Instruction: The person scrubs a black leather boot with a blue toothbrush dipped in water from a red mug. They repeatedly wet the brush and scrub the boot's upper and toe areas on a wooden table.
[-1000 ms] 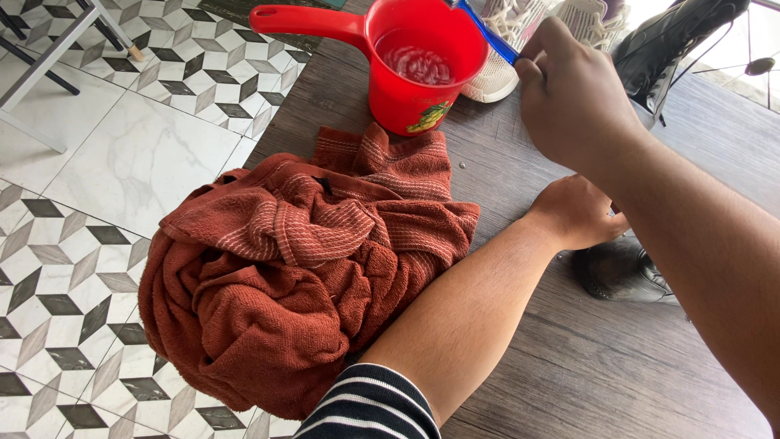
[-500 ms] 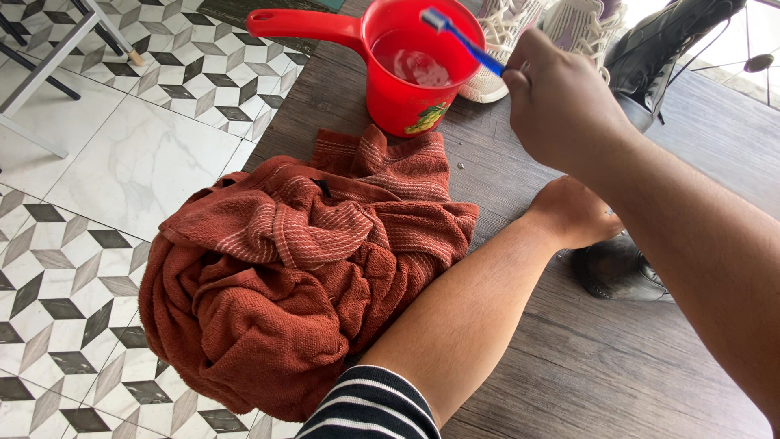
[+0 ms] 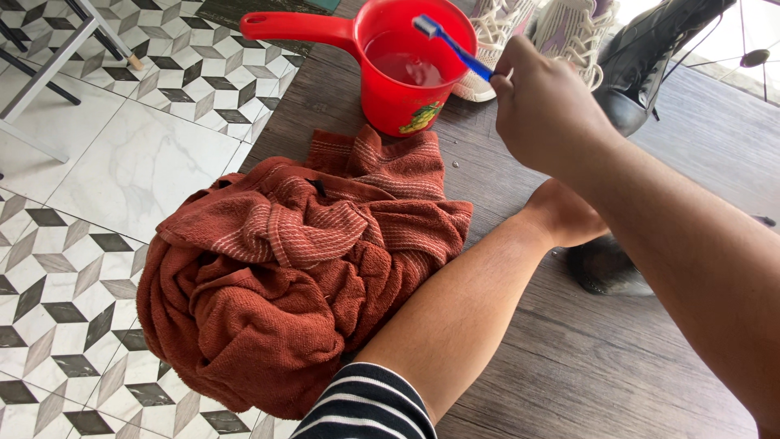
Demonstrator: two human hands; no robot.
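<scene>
My right hand (image 3: 548, 114) grips a blue toothbrush (image 3: 455, 47) by its handle. The brush head hangs just above the water inside a red plastic dipper (image 3: 390, 97) with a long handle. My left hand (image 3: 569, 215) reaches across under my right arm and is closed on a dark shoe (image 3: 605, 272), which my right forearm largely hides. A crumpled rust-brown towel (image 3: 284, 276) lies in a heap to the left of my left forearm, just in front of the dipper.
Everything rests on a dark wooden plank surface (image 3: 585, 358). White knitted sneakers (image 3: 561, 32) and a black boot (image 3: 650, 57) stand behind the dipper. Patterned floor tiles (image 3: 122, 162) and metal furniture legs (image 3: 49, 65) lie to the left.
My right hand has swung the toothbrush leftward, from beside the dipper to over its water. My left hand stays on the dark shoe and the towel has not moved.
</scene>
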